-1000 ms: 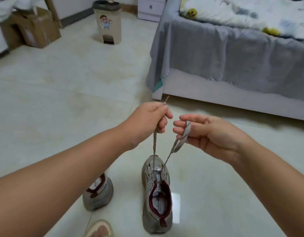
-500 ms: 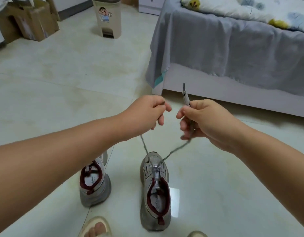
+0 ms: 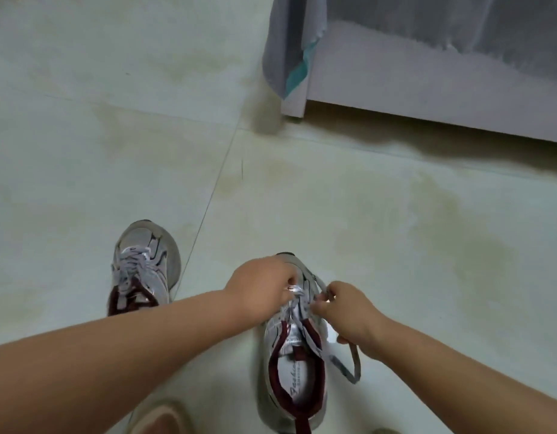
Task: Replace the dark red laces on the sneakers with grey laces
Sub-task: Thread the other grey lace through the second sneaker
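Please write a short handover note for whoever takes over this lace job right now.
Left hand: fingers curled at the lower eyelets of the right sneaker; its grip is hidden.
Right hand: pinches the grey lace, whose free end loops onto the floor.
Left sneaker: stands apart on the floor, laced in grey.
Done: left sneaker; the right one's lowest eyelets.
Left: thread the upper eyelets and tie.

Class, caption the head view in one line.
Both hands, left and right, work a grey lace on the right-hand silver sneaker.

A home bedroom. A bed frame (image 3: 427,98) draped with a grey sheet (image 3: 286,42) stands on a pale tiled floor (image 3: 114,136).
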`<state>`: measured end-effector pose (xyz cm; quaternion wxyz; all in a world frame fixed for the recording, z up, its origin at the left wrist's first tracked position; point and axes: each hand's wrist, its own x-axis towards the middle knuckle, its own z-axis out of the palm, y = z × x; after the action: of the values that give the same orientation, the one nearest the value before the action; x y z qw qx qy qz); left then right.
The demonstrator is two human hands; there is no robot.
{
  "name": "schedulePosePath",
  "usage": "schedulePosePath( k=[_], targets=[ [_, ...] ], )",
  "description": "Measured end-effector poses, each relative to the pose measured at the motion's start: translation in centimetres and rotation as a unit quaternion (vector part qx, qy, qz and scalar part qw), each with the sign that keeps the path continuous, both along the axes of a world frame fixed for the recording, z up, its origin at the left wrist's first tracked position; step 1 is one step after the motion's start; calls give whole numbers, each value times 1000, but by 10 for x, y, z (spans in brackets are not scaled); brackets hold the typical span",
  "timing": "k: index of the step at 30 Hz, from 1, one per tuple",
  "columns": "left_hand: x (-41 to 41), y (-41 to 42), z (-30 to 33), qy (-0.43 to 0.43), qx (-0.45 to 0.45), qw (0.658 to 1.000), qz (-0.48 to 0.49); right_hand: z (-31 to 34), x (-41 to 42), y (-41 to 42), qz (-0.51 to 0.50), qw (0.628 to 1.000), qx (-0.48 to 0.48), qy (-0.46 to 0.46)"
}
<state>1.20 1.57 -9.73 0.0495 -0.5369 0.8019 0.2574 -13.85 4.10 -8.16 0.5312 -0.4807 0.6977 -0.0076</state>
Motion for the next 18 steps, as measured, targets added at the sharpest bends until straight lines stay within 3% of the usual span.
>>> schedulePosePath(
  k=[6,9,13,18],
  targets=[
    [-5,3,-26,0,-38,999,1,-32,5,15,-102,991,5,-90],
    [-6,3,-29,62,-31,998,8,-36,6,16,-104,991,-8,-85],
    [1,7,-35,173,18,978,118,-39,6,17,-95,992,-17,-80],
    [9,7,-36,236,67,956,161,-41,7,14,-72,995,-32,-64]
  ],
)
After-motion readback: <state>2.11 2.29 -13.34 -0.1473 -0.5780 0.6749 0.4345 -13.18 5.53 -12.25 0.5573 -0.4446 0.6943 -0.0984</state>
